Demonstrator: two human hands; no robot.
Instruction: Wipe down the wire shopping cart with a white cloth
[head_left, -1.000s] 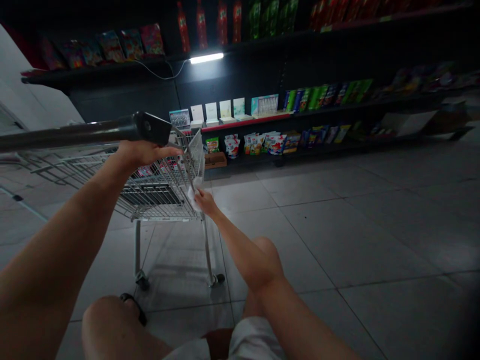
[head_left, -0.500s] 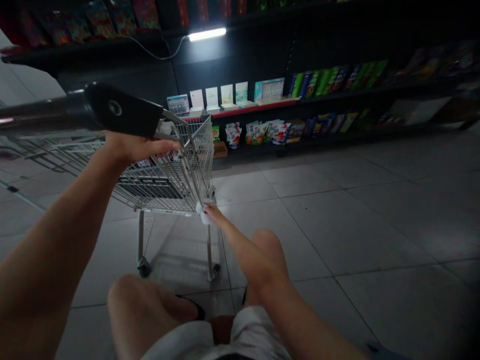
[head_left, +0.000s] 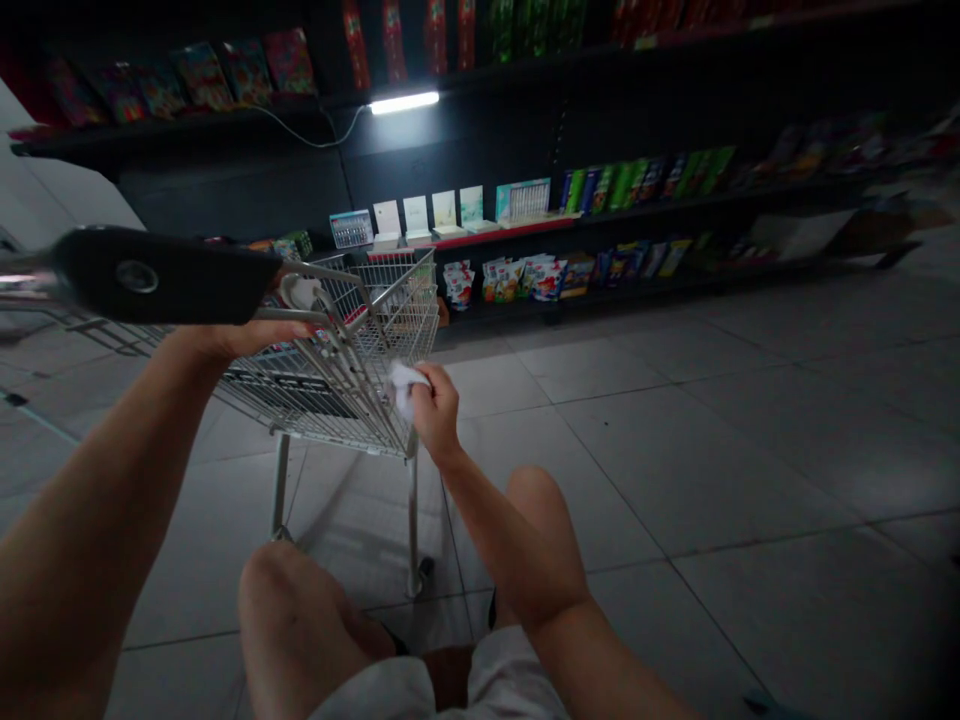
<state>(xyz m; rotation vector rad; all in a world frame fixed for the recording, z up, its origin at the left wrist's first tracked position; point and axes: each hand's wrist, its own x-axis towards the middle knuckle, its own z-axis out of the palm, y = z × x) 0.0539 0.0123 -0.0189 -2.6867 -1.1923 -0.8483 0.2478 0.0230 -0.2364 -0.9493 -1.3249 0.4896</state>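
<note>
A metal wire shopping cart [head_left: 358, 425] with a black handle bracket [head_left: 180, 275] stands before my knees. My left hand [head_left: 232, 340] grips the cart's upper frame just under that bracket; most of its fingers are hidden behind the wires. Bunched in my closed right hand [head_left: 438, 408] is a white cloth or tissue [head_left: 403, 388]. It is beside the cart's near right corner, partway up the basket; whether it touches the wires is hard to tell. Some goods show dimly inside the basket.
Beyond the cart, dark shelves hold white cards or booklets [head_left: 417, 215], green tubes [head_left: 621, 186], snack bags [head_left: 541, 276] and red bottles [head_left: 436, 35]. A lit tube lamp [head_left: 405, 103] hangs under a shelf. Grey floor tiles [head_left: 720, 450] extend to the right.
My right hand has moved up the cart's corner with the white cloth. My left hand remains on the frame. The view has tilted up slightly, showing more of the upper shelf.
</note>
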